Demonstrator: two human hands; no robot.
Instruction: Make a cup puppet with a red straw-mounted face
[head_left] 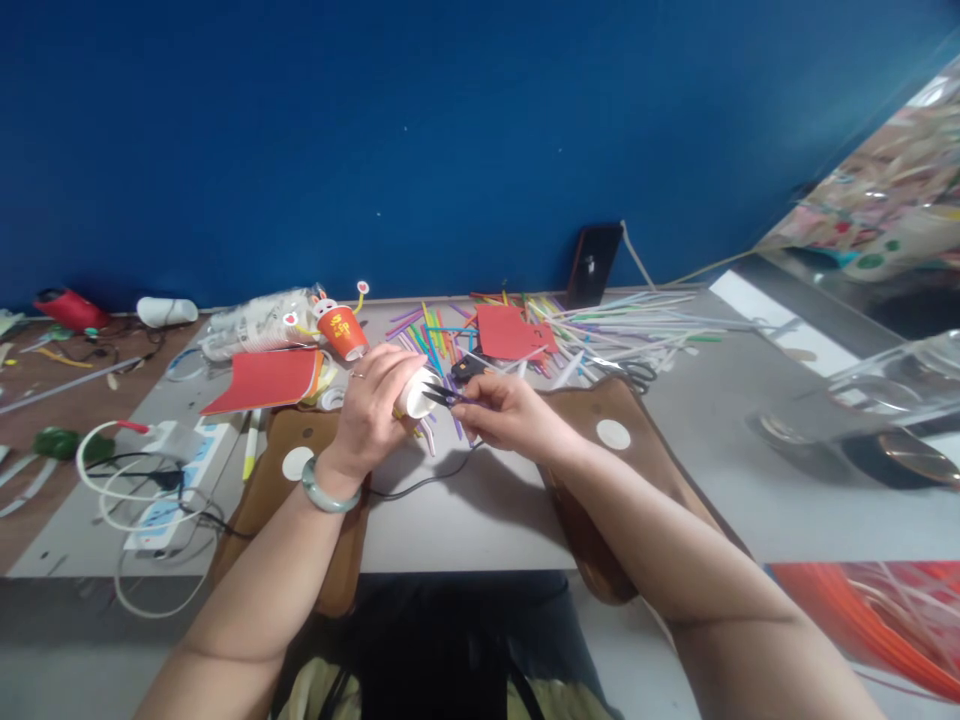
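Wrapped round a white paper cup (421,392), my left hand (377,405) holds it tilted, one flat round end facing right. My right hand (501,408) is closed on small dark scissors (442,395); their pointed blades reach the cup's round end. Whether the tips pierce it cannot be made out. Just behind my left hand stands a decorated red cup (342,331) with thin arms and yellow marks. Colourful pipe cleaners (439,330) lie behind both hands, with a red paper piece (510,332) on them.
Two brown pads (600,520) lie under my forearms. At the left are red sheets (262,380), bagged cups (259,322) and a power strip (161,515) with cables. A dark phone (595,262) leans on the blue wall; larger scissors (634,375) and a clear container (885,385) sit right.
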